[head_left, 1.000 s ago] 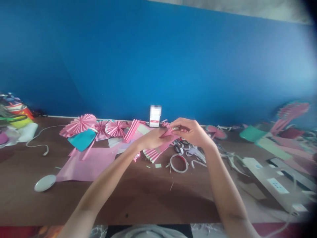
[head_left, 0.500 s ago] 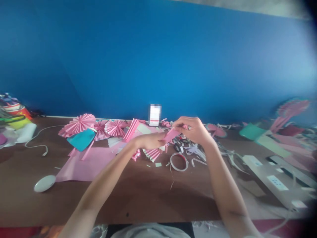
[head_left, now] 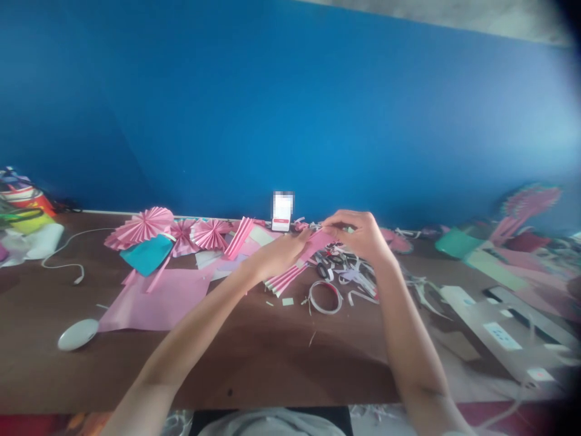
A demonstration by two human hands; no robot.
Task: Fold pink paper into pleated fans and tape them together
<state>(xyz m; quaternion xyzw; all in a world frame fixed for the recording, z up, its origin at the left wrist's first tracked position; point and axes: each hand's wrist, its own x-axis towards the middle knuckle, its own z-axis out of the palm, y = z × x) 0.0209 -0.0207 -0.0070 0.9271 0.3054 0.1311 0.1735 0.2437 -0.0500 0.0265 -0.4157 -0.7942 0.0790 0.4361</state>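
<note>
Between my hands, above the far middle of the table, is a piece of pink paper point(head_left: 319, 241). My left hand point(head_left: 282, 253) is closed on its near left side. On the far right end, my right hand point(head_left: 355, 232) pinches the same paper with thumb and fingers. Just below my left hand lies a pleated pink paper strip point(head_left: 285, 278). Nearby on the table are a roll of white tape or ribbon point(head_left: 325, 297) and a tangle of white paper scraps point(head_left: 358, 275).
Pink paper fans point(head_left: 147, 225), a teal sheet point(head_left: 147, 254) and a large pink sheet point(head_left: 158, 303) lie at left, near a white computer mouse point(head_left: 78, 335). A phone point(head_left: 282, 212) stands against the blue wall. At right are a power strip point(head_left: 492, 330) and a green sheet point(head_left: 459, 243).
My left hand has shifted up and slid along the pink paper, turning more palm-down. My right hand has moved slightly right, and more of the paper shows between the hands.
</note>
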